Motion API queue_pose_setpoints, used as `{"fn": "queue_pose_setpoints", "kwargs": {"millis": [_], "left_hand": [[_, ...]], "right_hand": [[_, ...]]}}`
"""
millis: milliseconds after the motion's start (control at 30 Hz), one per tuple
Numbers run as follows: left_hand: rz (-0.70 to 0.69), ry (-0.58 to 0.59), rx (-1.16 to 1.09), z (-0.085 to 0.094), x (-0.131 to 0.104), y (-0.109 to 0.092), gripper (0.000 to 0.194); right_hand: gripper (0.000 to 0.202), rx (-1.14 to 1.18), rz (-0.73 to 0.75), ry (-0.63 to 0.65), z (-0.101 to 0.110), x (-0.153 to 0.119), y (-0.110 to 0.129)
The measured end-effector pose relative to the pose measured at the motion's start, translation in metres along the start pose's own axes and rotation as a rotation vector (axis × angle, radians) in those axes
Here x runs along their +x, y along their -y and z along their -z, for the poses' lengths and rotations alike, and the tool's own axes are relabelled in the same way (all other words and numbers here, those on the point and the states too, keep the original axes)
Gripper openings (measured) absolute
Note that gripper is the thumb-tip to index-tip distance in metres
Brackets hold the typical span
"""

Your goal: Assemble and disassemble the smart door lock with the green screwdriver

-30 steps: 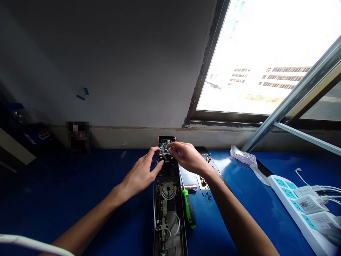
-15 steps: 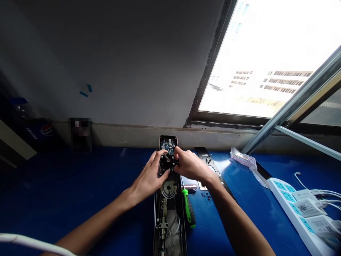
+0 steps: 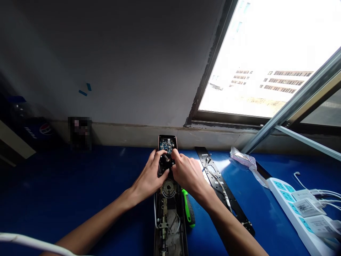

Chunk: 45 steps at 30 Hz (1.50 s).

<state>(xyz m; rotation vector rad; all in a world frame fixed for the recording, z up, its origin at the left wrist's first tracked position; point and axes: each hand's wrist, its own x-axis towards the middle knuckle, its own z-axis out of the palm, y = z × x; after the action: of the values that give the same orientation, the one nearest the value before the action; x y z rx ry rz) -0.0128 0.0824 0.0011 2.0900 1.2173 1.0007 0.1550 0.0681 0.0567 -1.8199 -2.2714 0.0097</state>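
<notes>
A long black device housing [image 3: 174,209] lies open on the blue table, its inner metal parts, wires and a round part showing. At its far end is a blue circuit board [image 3: 166,145]. My left hand [image 3: 151,170] grips the housing's left side, thumb and fingers bent around a small wired part near the board. From the right, my right hand [image 3: 188,172] is closed at the same spot, its fingertips partly hidden; what they pinch is too small to name. A green and black screwdriver [image 3: 188,209] lies along the housing's right side.
Right of the housing is a black perforated plate [image 3: 226,192] with a wrapped cable. Farther right are a plastic bag [image 3: 243,159] and a white power strip [image 3: 289,213] with chargers. A bottle [image 3: 38,129] stands at the left. A white cable [image 3: 32,241] crosses the lower left corner.
My right hand has shifted slightly left and down, its fingers more curled. More of the black plate shows, while the small screws are now covered. My left hand has stayed nearly still.
</notes>
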Motion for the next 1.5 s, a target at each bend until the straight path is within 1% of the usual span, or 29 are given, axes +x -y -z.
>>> {"fn": "queue_pose_setpoints", "kwargs": {"millis": [167, 367, 433, 500, 667, 833, 1067, 1200, 1333, 1500], "left_hand": [[-0.001, -0.008, -0.029, -0.001, -0.001, 0.000, 0.059], [-0.017, -0.021, -0.044, -0.001, -0.001, 0.001, 0.059], [-0.023, -0.016, -0.053, -0.002, 0.000, 0.001, 0.060], [-0.022, -0.011, -0.060, -0.001, 0.000, 0.002, 0.060], [-0.023, -0.001, -0.064, 0.000, 0.000, 0.002, 0.059], [-0.014, 0.003, -0.069, 0.001, 0.001, 0.001, 0.062], [-0.015, -0.011, -0.072, 0.000, 0.002, -0.002, 0.064], [-0.022, -0.019, -0.073, -0.002, 0.002, 0.000, 0.063], [-0.021, -0.019, -0.074, -0.002, 0.001, 0.001, 0.064], [-0.026, -0.017, -0.080, -0.001, 0.001, -0.001, 0.067]], "right_hand": [[0.034, 0.123, -0.008, -0.095, -0.013, -0.010, -0.003], [0.015, 0.379, -0.025, -0.188, -0.023, -0.011, -0.013], [0.014, 0.437, -0.027, -0.215, -0.025, -0.011, -0.012], [0.018, 0.473, -0.024, -0.240, -0.027, -0.010, -0.008], [0.025, 0.488, -0.014, -0.288, -0.030, -0.008, 0.002], [0.016, 0.446, -0.052, -0.369, -0.038, -0.001, 0.000], [0.020, 0.500, 0.074, -0.447, -0.047, 0.005, -0.009], [0.022, 0.555, 0.122, -0.487, -0.051, 0.008, -0.014], [0.026, 0.590, 0.136, -0.506, -0.054, 0.009, -0.015], [0.029, 0.608, 0.131, -0.490, -0.053, 0.009, -0.015]]}}
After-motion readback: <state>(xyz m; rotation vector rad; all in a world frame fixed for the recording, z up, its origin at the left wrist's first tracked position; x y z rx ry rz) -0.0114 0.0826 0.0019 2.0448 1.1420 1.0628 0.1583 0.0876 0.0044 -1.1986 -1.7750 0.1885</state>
